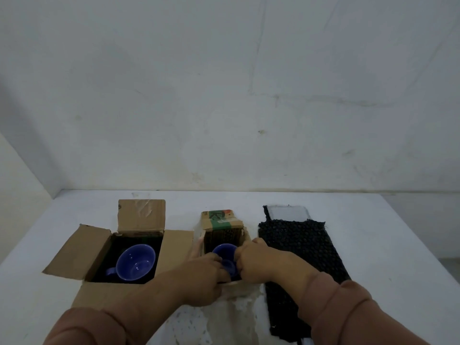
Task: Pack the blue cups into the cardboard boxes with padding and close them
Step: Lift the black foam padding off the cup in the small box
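Left hand [206, 270] and right hand [251, 260] both grip a blue cup [225, 255], lowering it into the small box [221, 230] for packing.

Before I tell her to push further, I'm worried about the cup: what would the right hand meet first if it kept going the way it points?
Probably the blue cup in the small cardboard box. The right hand points left and forward into the box, fingers already at the cup's rim opposite the left hand. Depth is unclear.
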`<state>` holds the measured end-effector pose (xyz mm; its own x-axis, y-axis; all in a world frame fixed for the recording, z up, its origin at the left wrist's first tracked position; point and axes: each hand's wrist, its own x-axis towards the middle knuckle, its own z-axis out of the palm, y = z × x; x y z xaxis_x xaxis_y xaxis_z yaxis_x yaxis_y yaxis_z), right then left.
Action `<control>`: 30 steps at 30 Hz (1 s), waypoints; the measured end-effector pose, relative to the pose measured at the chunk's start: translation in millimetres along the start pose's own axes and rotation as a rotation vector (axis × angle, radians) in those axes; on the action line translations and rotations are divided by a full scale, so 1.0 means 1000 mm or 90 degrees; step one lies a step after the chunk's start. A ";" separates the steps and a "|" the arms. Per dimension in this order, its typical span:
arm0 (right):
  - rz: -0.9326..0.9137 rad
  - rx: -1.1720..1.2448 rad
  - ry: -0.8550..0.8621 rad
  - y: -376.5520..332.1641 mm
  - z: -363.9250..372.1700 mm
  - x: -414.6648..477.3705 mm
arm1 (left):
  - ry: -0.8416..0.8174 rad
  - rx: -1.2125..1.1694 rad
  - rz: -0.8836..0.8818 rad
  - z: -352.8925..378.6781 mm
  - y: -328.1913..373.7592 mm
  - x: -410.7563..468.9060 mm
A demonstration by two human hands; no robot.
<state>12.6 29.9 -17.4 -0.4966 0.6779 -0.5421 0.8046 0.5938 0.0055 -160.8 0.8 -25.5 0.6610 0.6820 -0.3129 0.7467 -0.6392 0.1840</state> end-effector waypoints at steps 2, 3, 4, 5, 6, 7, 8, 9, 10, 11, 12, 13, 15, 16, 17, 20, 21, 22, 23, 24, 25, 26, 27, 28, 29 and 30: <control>0.007 -0.031 0.009 -0.001 0.004 0.000 | 0.003 -0.012 -0.005 0.000 0.000 0.000; 0.007 -0.024 0.022 0.000 0.006 -0.001 | 0.006 -0.006 -0.007 0.000 0.001 0.000; 0.000 0.012 0.047 0.000 0.007 -0.003 | 0.007 0.000 -0.012 0.000 0.002 0.001; -0.006 0.088 0.086 0.002 0.010 -0.007 | 0.004 -0.003 -0.025 -0.001 0.003 0.002; -0.006 0.199 0.147 0.004 0.013 -0.012 | 0.006 -0.017 -0.038 -0.003 0.006 0.003; 0.016 0.321 0.219 0.008 0.016 -0.019 | 0.022 -0.035 -0.049 -0.006 0.009 0.004; 0.058 0.436 0.306 0.014 0.022 -0.026 | 0.046 -0.053 -0.053 -0.008 0.013 0.007; 0.119 0.530 0.390 0.022 0.030 -0.034 | 0.083 -0.068 -0.050 -0.009 0.019 0.011; 0.192 0.599 0.445 0.031 0.040 -0.042 | 0.132 -0.089 -0.043 -0.009 0.025 0.017; 0.265 0.635 0.461 0.040 0.051 -0.050 | 0.191 -0.130 -0.029 -0.007 0.032 0.024; 0.323 0.637 0.440 0.049 0.062 -0.057 | 0.247 -0.189 -0.013 -0.004 0.041 0.031; 0.365 0.622 0.393 0.056 0.073 -0.064 | 0.287 -0.256 -0.001 -0.002 0.052 0.037; 0.401 0.577 0.313 0.067 0.094 -0.074 | 0.289 -0.369 -0.006 0.003 0.076 0.052; 0.406 0.555 0.292 0.071 0.103 -0.079 | 0.269 -0.424 -0.024 0.008 0.089 0.060; 0.407 0.533 0.273 0.073 0.112 -0.083 | 0.235 -0.491 -0.062 0.013 0.102 0.069; 0.403 0.493 0.221 0.072 0.129 -0.088 | 0.091 -0.770 -0.268 0.024 0.129 0.093; 0.399 0.485 0.210 0.070 0.132 -0.088 | 0.074 -0.851 -0.346 0.028 0.132 0.100; 0.394 0.476 0.205 0.069 0.135 -0.088 | 0.074 -0.920 -0.422 0.032 0.133 0.107; 0.390 0.468 0.198 0.066 0.136 -0.087 | 0.090 -0.982 -0.481 0.037 0.131 0.113; 0.388 0.461 0.195 0.065 0.136 -0.086 | 0.101 -1.014 -0.522 0.038 0.129 0.117; 0.387 0.455 0.192 0.064 0.138 -0.086 | 0.109 -1.031 -0.539 0.040 0.127 0.122; 0.387 0.451 0.192 0.064 0.139 -0.085 | 0.115 -1.033 -0.552 0.044 0.125 0.129; 0.387 0.451 0.190 0.064 0.140 -0.085 | 0.119 -1.032 -0.556 0.046 0.125 0.132; 0.385 0.452 0.191 0.064 0.141 -0.085 | 0.136 -1.019 -0.562 0.045 0.126 0.134; 0.383 0.454 0.194 0.065 0.143 -0.085 | 0.159 -0.998 -0.567 0.048 0.125 0.137; 0.381 0.454 0.198 0.065 0.144 -0.085 | 0.190 -0.977 -0.566 0.047 0.124 0.138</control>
<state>154.3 -51.2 -92.1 0.0755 0.9266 -0.3683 0.9088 -0.2160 -0.3571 19.9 -1.0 -90.2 -0.0741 0.7472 -0.6605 0.1297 0.6639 0.7365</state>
